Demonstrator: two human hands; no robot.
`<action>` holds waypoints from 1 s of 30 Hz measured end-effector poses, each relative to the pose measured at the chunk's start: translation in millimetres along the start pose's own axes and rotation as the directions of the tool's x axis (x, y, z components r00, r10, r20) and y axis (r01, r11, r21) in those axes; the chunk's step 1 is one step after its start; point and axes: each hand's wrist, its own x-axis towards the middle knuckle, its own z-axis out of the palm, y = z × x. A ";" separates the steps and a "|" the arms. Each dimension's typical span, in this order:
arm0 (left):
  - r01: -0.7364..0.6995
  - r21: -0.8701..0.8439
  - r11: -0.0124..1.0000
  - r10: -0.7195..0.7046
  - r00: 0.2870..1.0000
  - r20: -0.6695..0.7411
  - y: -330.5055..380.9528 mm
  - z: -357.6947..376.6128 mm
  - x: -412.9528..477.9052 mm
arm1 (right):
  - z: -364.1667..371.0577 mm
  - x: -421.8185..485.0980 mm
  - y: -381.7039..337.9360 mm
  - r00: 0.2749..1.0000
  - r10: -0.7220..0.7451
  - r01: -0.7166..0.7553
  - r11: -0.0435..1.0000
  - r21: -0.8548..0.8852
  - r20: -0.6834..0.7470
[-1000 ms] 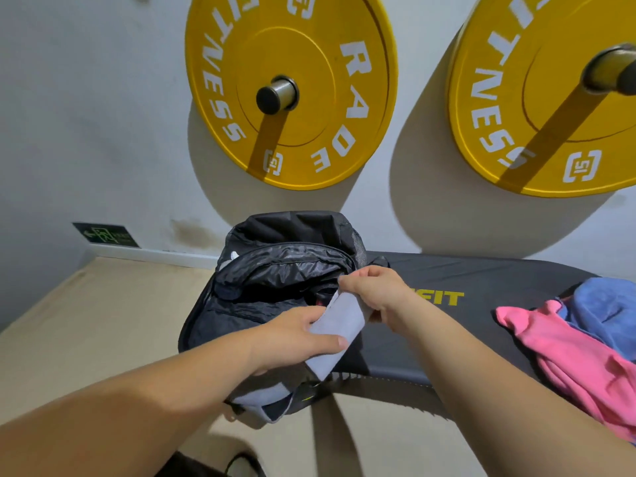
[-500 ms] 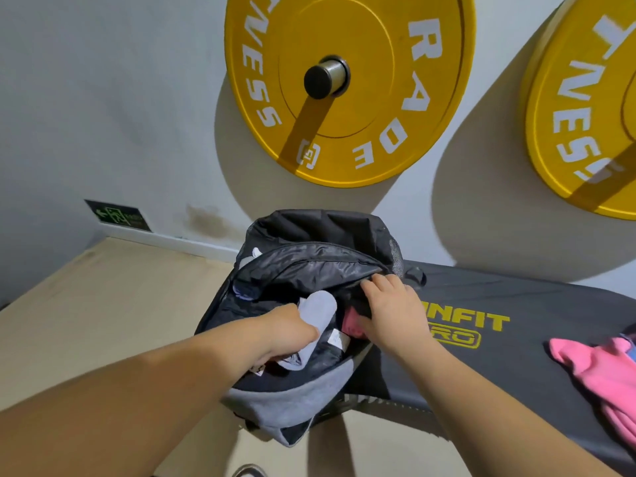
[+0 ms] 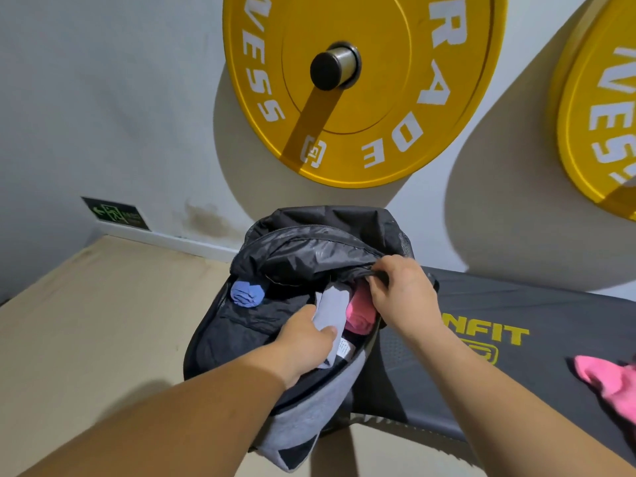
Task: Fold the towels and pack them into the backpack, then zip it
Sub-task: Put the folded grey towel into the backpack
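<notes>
Yellow plate (image 3: 378,108) on wall (image 3: 103,98); pink towel (image 3: 605,380) loose on bench (image 3: 516,304). Open black backpack (image 3: 309,249) at bench end: left grip (image 3: 303,339) clasps grey towel (image 3: 332,308) inside, right grip (image 3: 401,294) pinches its rim.

Head-worn view, steeply downward, close above backpack (image 3: 309,251)

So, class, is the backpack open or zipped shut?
Open: the right hand holds up the backpack flap, and a blue towel and pink towel show inside.

the left hand (image 3: 306,333) grips a pale grey towel (image 3: 331,309) inside the open backpack (image 3: 299,256). just beside it, the right hand (image 3: 401,294) pinches the backpack's rim, a pink towel (image 3: 361,313) between them.
</notes>
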 end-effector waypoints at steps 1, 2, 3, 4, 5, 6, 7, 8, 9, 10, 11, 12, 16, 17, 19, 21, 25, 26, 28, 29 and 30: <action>-0.012 0.006 1.000 0.012 1.000 -0.005 0.3 1.6 3.5 | -0.2 -1.7 0.3 1.000 -0.012 0.012 1.000 -0.001 -0.001; -0.012 0.037 0.999 0.012 1.000 0.006 0.7 2.4 5.3 | 0.6 -3.6 2.3 0.999 -0.020 0.020 1.000 -0.012 0.026; 0.001 0.081 0.997 -0.003 1.000 0.026 -0.4 3.3 7.5 | 1.5 -5.8 4.8 0.996 -0.016 0.020 0.999 -0.037 0.088; 0.014 0.140 0.990 -0.021 0.999 0.047 -1.7 3.7 8.6 | 1.9 -8.1 7.4 0.985 -0.005 0.017 0.998 -0.065 0.175; 0.009 0.230 0.973 -0.024 0.998 0.064 -2.9 3.7 9.5 | 1.3 -10.3 9.7 0.963 0.012 0.012 0.996 -0.086 0.269; -0.011 0.352 0.936 -0.012 0.998 0.061 -2.4 2.8 8.4 | -0.6 -12.1 11.6 0.937 0.026 0.005 0.996 -0.089 0.348; -0.039 0.477 0.878 0.021 0.999 0.044 -1.0 1.5 6.9 | -2.9 -12.9 13.3 0.915 0.039 -0.011 0.997 -0.072 0.402; -0.062 0.585 0.809 0.061 0.998 0.021 3.0 -0.2 2.8 | -6.3 -13.7 14.3 0.904 0.049 -0.035 0.999 -0.039 0.424; -0.079 0.667 0.741 0.110 0.994 -0.005 7.4 -1.5 -1.4 | -10.3 -15.2 14.2 0.905 0.054 -0.060 0.998 0.000 0.421; -0.095 0.718 0.690 0.162 0.987 -0.025 14.8 -3.1 -9.6 | -14.4 -17.2 13.4 0.921 0.050 -0.072 0.996 0.044 0.388; -0.115 0.736 0.667 0.210 0.977 -0.038 20.7 -3.8 -15.6 | -18.6 -19.3 12.6 0.943 0.048 -0.079 0.994 0.082 0.329; -0.149 0.727 0.670 0.255 0.966 -0.036 28.0 -3.2 -23.5 | -23.2 -21.0 12.1 0.965 0.052 -0.084 0.990 0.114 0.256; -0.324 0.591 0.739 0.336 0.937 0.093 46.0 20.4 -42.6 | -57.6 -34.1 10.2 0.974 0.152 -0.172 0.979 0.109 0.170; -0.368 0.576 0.730 0.365 0.922 0.126 52.7 31.5 -46.5 | -69.0 -39.7 12.9 0.961 0.177 -0.194 0.979 0.061 0.211; -0.443 0.535 0.720 0.408 0.893 0.191 68.7 58.8 -53.4 | -91.0 -54.0 25.4 0.930 0.241 -0.236 0.970 -0.051 0.277; -0.510 0.494 0.705 0.455 0.858 0.236 87.2 90.6 -58.8 | -111.5 -70.9 48.4 0.898 0.332 -0.307 0.943 -0.130 0.287; -0.618 0.432 0.657 0.510 0.786 0.348 118.1 156.6 -75.8 | -154.4 -108.2 109.2 0.837 0.500 -0.484 0.866 -0.124 0.225; -0.630 0.418 0.655 0.503 0.776 0.381 122.3 171.4 -79.7 | -163.7 -117.2 124.2 0.820 0.533 -0.519 0.846 -0.120 0.208; -0.659 0.384 0.647 0.494 0.745 0.447 126.2 197.0 -83.6 | -177.9 -135.7 153.8 0.776 0.609 -0.592 0.793 -0.143 0.164; -0.676 0.371 0.637 0.492 0.727 0.479 126.3 207.0 -84.5 | -183.6 -144.7 166.0 0.760 0.637 -0.614 0.769 -0.180 0.128; -0.691 0.366 0.624 0.486 0.709 0.510 125.6 214.6 -85.6 | -187.2 -153.7 179.3 0.753 0.654 -0.629 0.747 -0.215 0.068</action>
